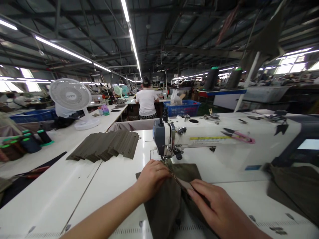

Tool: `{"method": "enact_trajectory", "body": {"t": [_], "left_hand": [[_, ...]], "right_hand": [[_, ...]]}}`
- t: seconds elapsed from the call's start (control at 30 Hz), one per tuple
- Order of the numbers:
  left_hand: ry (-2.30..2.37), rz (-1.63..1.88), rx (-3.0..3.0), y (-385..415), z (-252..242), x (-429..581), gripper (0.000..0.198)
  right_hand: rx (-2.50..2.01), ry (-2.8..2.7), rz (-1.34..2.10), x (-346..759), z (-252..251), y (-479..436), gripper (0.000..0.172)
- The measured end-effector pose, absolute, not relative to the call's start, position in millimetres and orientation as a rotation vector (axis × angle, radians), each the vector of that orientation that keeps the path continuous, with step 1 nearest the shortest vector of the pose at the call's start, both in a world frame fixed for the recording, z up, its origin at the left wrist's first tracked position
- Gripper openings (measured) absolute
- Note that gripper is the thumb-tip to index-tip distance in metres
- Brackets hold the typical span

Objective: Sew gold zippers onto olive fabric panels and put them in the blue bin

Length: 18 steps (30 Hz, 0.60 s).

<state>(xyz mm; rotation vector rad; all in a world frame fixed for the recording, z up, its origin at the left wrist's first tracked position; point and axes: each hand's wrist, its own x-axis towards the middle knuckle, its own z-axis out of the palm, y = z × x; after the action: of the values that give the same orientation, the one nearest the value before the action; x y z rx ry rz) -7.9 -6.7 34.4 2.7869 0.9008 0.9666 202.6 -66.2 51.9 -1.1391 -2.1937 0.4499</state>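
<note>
We list: sewing machine (169, 139) ahead; fabric piece (161, 202) before its needle; stacked fabric strips (103, 145) to its left; thread snips (238, 135) on its arm; pedestal fan (71, 96) farther left; basket (181, 108) behind.

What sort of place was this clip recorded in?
Apparently a garment factory: an industrial sewing machine, a stack of olive fabric strips, and large thread cones stand among rows of workstations.

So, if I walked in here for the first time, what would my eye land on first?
Probably the bare left hand and right hand on olive fabric, just in front of the needle of a white industrial sewing machine. To its left lies a fanned stack of cut olive fabric strips, and pink thread snips rest on the machine. Farther off, a seated person in a white T-shirt sits under long ceiling lights.
</note>
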Motion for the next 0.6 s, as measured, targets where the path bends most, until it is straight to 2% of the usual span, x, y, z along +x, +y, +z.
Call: {"method": "enact_trajectory", "body": {"t": [0.2, 0.4, 0.6], "left_hand": [[0.937, 0.805, 2.779, 1.5, 31.6, -5.3, 0.027], [0.797, 0.883, 2.739, 4.3, 43.5, -0.4, 0.014], [1.047, 0.907, 2.719, 14.2, 54.0, 2.8, 0.006]], "right_hand": [[-1.118, -2.193, 0.413, 200.1, 55.6, -65.9, 0.027], [-1.133, -2.242, 0.223, 201.7, 75.3, -52.0, 0.027], [-0.994, -2.097, -0.561, 184.1, 93.9, -61.9, 0.026]]}}
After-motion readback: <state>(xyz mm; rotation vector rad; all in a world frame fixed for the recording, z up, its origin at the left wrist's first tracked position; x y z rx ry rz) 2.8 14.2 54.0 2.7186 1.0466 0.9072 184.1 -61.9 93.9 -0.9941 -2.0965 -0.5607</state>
